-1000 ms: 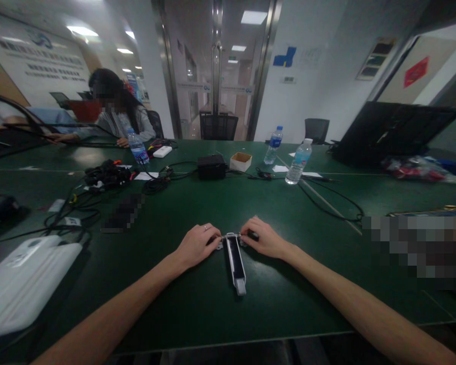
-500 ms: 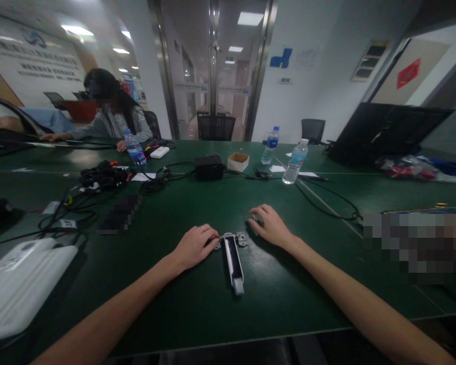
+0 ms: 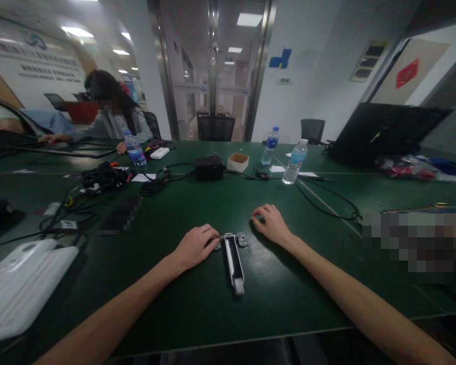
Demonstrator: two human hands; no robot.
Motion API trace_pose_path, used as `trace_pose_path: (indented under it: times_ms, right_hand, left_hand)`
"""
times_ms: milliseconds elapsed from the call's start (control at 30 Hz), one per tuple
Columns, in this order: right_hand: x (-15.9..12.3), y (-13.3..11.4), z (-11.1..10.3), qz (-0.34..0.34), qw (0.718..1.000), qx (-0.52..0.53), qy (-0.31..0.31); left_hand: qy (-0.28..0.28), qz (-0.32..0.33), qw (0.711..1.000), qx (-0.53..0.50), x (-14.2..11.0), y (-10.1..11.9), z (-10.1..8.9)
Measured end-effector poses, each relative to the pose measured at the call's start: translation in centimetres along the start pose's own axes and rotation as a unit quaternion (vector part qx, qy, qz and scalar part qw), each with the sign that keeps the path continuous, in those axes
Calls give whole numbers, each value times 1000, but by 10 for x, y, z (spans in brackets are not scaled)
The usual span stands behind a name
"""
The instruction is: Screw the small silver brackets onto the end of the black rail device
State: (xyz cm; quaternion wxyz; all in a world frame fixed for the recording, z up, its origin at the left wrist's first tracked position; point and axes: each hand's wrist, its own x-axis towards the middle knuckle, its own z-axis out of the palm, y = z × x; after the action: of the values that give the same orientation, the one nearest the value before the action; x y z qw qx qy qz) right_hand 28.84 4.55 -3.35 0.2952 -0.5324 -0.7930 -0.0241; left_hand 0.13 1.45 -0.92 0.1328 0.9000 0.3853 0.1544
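A metal cabinet hinge (image 3: 234, 264) lies on the green table in front of me, its long arm pointing toward me and its flat plate with holes at the far end. My left hand (image 3: 196, 246), with a ring on one finger, rests on the table with thumb and fingers closed at the left wing of that plate. To the right of the hinge and apart from it, my right hand (image 3: 271, 223) is curled with thumb and fingertips together. What those fingertips hold, if anything, is too small to make out.
Beyond my hands stand a black box (image 3: 209, 168), an open small carton (image 3: 238, 162) and water bottles (image 3: 295, 162). Tangled cables (image 3: 102, 177) and white cases (image 3: 23, 284) lie on the left. Across the table sits a person (image 3: 114, 111).
My right hand has shifted slightly right, and its fingers have curled closer together; small shiny bits seen at its fingertips before are now hidden. My left hand and the hinge have stayed put.
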Motion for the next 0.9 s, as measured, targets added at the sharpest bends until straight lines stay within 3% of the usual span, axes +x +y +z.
trace_pose_path:
  times_ms: [100,200,367,900]
  right_hand:
    - [-2,-16,-8,-33,996,79,-9]
    - [-6,-34,-14,-55,986,144,-59]
    - [-10,-50,-16,-68,976,165,-124]
    - [-10,-49,-13,-55,975,184,-111]
  left_hand:
    - [1,4,1000,4,0,0,0]
    - [4,8,1000,6,0,0,0]
    - [5,12,1000,3,0,-1,1]
    - [-7,-3,1000,-6,-1,0,-1]
